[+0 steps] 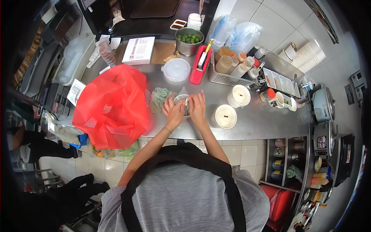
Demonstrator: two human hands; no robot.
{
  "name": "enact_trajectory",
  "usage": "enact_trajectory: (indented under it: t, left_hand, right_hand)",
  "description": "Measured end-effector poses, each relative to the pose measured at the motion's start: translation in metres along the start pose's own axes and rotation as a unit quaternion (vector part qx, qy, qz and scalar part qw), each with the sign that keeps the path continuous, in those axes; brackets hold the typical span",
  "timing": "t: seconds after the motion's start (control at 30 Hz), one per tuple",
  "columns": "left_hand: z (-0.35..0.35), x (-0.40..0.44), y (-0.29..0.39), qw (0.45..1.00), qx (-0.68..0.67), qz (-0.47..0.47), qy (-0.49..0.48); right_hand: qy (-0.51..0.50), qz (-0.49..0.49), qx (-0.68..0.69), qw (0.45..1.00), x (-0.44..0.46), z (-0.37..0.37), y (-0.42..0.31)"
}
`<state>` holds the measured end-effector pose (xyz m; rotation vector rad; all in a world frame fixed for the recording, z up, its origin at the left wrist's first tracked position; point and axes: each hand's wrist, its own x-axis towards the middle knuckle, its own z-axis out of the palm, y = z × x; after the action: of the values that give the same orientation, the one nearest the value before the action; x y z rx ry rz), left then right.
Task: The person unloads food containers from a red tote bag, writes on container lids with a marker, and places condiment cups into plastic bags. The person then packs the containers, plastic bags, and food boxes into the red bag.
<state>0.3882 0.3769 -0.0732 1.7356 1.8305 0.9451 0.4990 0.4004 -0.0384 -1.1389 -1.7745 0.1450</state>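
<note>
My left hand (pixel 174 111) and my right hand (pixel 197 110) meet at the middle of the steel counter, near its front edge. Between them is a see-through plastic bag (pixel 183 91) with a pointed corner sticking up; the fingers of both hands are closed at its upper part. What lies inside is mostly hidden by my fingers. A crumpled grey-green cloth (pixel 160 96) lies just left of my left hand. Two lidded white paper tubs (pixel 239 96) stand to the right of my right hand. Behind the bag sits a stack of round see-through lids (pixel 176 70).
A big red plastic bag (pixel 110 106) covers the counter's left part. Farther back are a white box (pixel 138 50), a pink tape dispenser (pixel 200 65), a pot of green limes (pixel 189 40) and a basket of sauce bottles (pixel 228 77). People in dark clothing stand at lower left.
</note>
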Motion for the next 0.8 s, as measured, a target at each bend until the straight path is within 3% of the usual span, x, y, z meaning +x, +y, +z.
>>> enact_trajectory:
  t: [0.13, 0.2, 0.27, 0.3, 0.37, 0.4, 0.43, 0.5, 0.57, 0.63, 0.67, 0.73, 0.8]
  left_hand:
    - [0.009, 0.0, -0.003, 1.0, 0.006, 0.013, 0.011]
    - [0.005, 0.005, -0.008, 0.999, -0.01, 0.026, -0.019]
    - [-0.001, 0.009, -0.014, 0.998, -0.027, 0.049, -0.006]
    - [-0.01, 0.01, -0.02, 0.995, -0.055, 0.084, -0.011]
    - [-0.081, -0.006, -0.01, 0.993, -0.008, 0.108, 0.041]
    - [-0.119, -0.016, -0.002, 0.987, 0.028, 0.144, 0.068]
    - [-0.151, -0.024, -0.006, 0.985, 0.076, 0.114, 0.105]
    - [-0.195, -0.032, -0.032, 0.975, 0.138, 0.034, 0.174]
    - [-0.219, -0.028, -0.069, 0.984, 0.089, -0.133, 0.078]
    - [-0.22, 0.0, -0.109, 0.984, -0.027, -0.174, 0.03]
    - [-0.206, 0.007, -0.132, 0.983, -0.027, -0.174, 0.042]
    - [-0.194, 0.03, -0.166, 0.999, -0.031, -0.029, 0.029]
    - [-0.212, 0.039, -0.152, 0.996, -0.065, -0.056, 0.008]
  right_hand:
    - [0.005, -0.021, 0.0, 1.0, 0.006, 0.001, 0.015]
    - [-0.156, 0.105, 0.084, 0.979, 0.019, -0.01, 0.022]
    - [-0.195, -0.003, 0.079, 0.978, 0.029, -0.019, 0.017]
    - [-0.256, 0.028, 0.07, 0.964, 0.029, -0.022, 0.008]
    - [-0.32, 0.04, 0.07, 0.944, 0.026, -0.022, -0.006]
    - [-0.363, 0.021, -0.021, 0.931, 0.022, -0.02, -0.012]
    - [-0.398, 0.005, -0.113, 0.911, 0.018, -0.016, -0.016]
    - [-0.376, 0.024, -0.093, 0.922, 0.015, -0.006, -0.014]
    - [-0.36, 0.047, -0.082, 0.928, 0.018, -0.005, -0.012]
    - [-0.361, 0.071, -0.045, 0.929, 0.031, -0.009, -0.017]
    - [-0.361, 0.059, -0.042, 0.93, 0.041, -0.013, -0.028]
    - [-0.338, -0.018, 0.012, 0.941, 0.067, -0.026, -0.062]
    - [-0.334, -0.062, 0.058, 0.939, 0.086, -0.031, -0.097]
